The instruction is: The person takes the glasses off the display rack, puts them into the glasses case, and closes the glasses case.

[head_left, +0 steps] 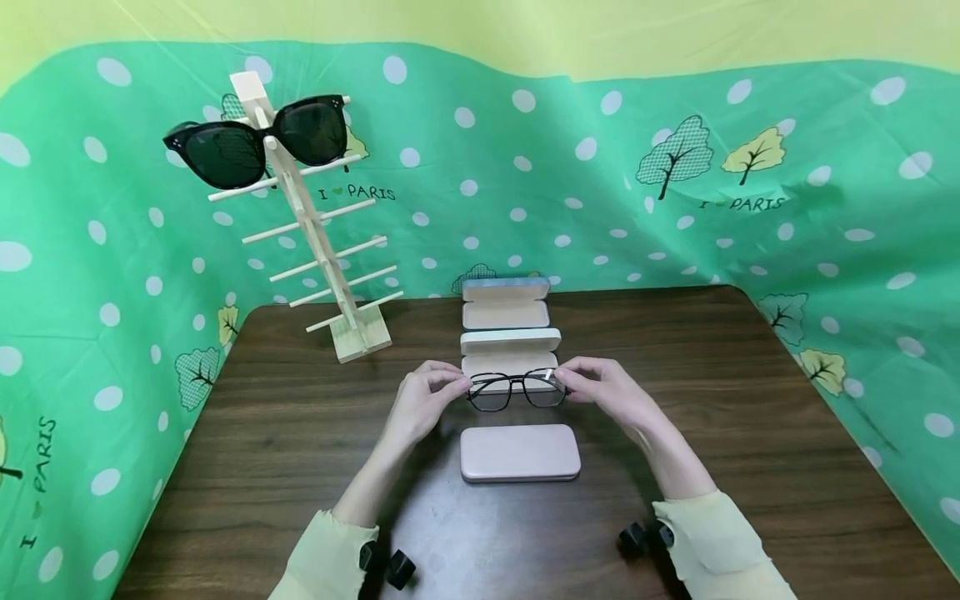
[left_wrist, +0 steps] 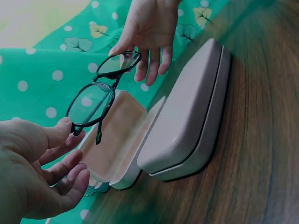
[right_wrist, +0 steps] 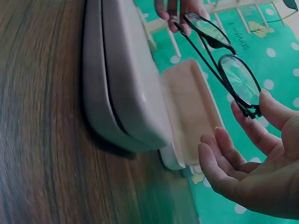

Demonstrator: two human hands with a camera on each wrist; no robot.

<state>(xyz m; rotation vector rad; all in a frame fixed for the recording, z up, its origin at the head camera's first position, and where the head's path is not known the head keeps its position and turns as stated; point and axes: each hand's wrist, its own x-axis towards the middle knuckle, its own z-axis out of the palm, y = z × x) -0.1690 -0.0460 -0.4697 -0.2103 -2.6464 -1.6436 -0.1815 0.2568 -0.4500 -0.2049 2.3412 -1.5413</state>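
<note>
Black-framed eyeglasses (head_left: 516,380) with clear lenses are held up between both hands over the table. My left hand (head_left: 423,402) pinches one end of the frame between thumb and forefinger, its other fingers loosely bent in the left wrist view. At the opposite end, my right hand (right_wrist: 266,163) pinches the corner by the hinge. The temples look folded behind the lenses in the right wrist view. Just below the glasses lies a closed pale pink glasses case (head_left: 520,454). An open case (head_left: 510,340), partly covered by the glasses in the head view, stands behind them.
Farther back is another open case (head_left: 506,315) with a bluish lid. A wooden display stand (head_left: 318,237) with several pegs rises at the back left, black sunglasses (head_left: 225,156) on its top. Green dotted cloth (head_left: 585,200) hangs around the dark wooden table (head_left: 750,400).
</note>
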